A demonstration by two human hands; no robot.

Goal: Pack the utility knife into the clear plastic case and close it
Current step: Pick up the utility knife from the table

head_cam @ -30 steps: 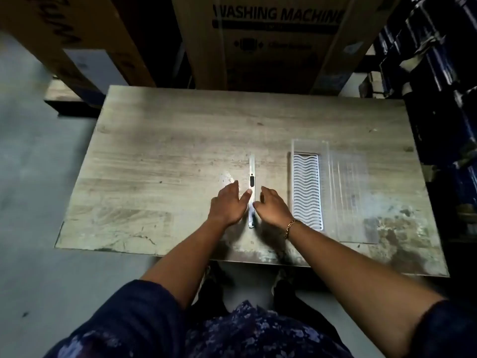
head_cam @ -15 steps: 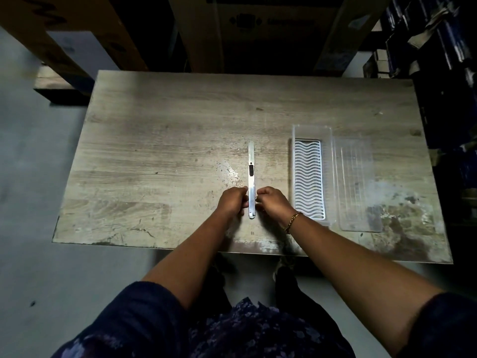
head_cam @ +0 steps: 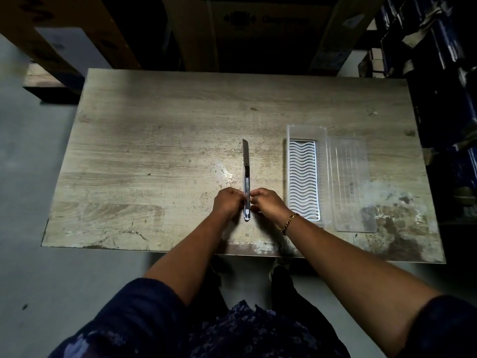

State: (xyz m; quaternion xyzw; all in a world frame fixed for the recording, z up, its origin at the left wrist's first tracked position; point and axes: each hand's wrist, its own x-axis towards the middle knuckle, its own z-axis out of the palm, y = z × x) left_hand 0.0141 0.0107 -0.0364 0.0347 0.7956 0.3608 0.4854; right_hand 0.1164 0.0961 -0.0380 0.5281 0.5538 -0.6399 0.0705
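A slim silver utility knife (head_cam: 246,166) lies lengthwise on the wooden table (head_cam: 154,151), its blade tip pointing away from me. My left hand (head_cam: 228,204) and my right hand (head_cam: 268,202) pinch its near end from either side with curled fingers. To the right the clear plastic case lies open: its base (head_cam: 304,177) holds a white wavy insert, and the transparent lid (head_cam: 351,184) lies flat beside it.
Large cardboard boxes (head_cam: 258,32) stand behind the table's far edge. Dark blue stacked goods (head_cam: 444,73) crowd the right side. Grey floor (head_cam: 31,177) lies to the left. The table's near-right corner is worn and stained.
My fingers have curled in from flat beside the knife to pinching its near end. The view has tilted down slightly; knife and case have stayed where they were.
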